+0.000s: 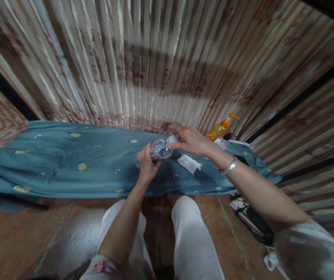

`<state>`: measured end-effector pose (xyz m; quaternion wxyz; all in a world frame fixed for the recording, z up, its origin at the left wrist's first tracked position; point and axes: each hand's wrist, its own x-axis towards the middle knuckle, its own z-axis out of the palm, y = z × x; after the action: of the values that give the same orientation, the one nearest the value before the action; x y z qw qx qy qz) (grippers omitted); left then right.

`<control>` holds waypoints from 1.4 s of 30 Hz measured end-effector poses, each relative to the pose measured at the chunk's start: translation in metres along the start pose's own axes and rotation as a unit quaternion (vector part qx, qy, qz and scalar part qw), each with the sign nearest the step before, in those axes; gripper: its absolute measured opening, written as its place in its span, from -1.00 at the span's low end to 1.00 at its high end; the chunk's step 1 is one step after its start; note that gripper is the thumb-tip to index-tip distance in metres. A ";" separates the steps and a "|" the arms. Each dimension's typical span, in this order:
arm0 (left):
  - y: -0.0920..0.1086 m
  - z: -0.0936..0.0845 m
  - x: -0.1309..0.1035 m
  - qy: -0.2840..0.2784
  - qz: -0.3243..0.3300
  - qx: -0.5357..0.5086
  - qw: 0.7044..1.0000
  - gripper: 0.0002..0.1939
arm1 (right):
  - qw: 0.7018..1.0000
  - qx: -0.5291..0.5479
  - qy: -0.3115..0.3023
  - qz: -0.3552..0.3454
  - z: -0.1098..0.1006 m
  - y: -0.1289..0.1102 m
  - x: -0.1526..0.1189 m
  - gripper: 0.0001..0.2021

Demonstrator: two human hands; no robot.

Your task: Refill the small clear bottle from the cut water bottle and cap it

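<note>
My left hand (147, 160) is wrapped round a clear plastic bottle (160, 149), which tilts with its neck up and to the right. A white cap (172, 139) sits at the bottle's neck. Around the cap, my right hand (189, 139) has its thumb and fingers stretched apart, the thumb close to the neck; whether it touches the cap I cannot tell. A silver bangle (229, 166) circles the right wrist. Below the right hand, a crumpled white tissue-like piece (189, 163) lies on the teal patterned cloth (102, 171).
An orange pump bottle (218, 130) stands at the back right, beside a clear, pink-marked item (221, 143). Pleated curtains (155, 70) hang behind and at both sides. A dark bag (253, 221) rests on the tiled floor (58, 233) at right.
</note>
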<state>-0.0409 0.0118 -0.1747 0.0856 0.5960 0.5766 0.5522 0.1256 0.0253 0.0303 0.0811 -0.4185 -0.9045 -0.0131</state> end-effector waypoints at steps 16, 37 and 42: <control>0.003 -0.011 0.000 0.001 -0.012 0.004 1.000 -0.09 | 0.998 -0.020 -0.062 -0.010 -0.004 -0.004 0.005 -0.66; 0.002 -0.010 0.000 -0.004 0.002 0.008 1.000 -0.09 | 0.987 0.158 0.002 0.025 0.014 0.017 0.001 -0.60; 0.010 -0.012 0.004 -0.015 -0.044 -0.078 0.996 -0.04 | 0.963 0.227 0.013 0.145 0.073 0.065 -0.008 -0.56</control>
<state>-0.0451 0.0052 -0.1603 0.1647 0.5700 0.5561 0.5820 0.1698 0.0680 -0.0454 0.1871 -0.5159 -0.8118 0.1994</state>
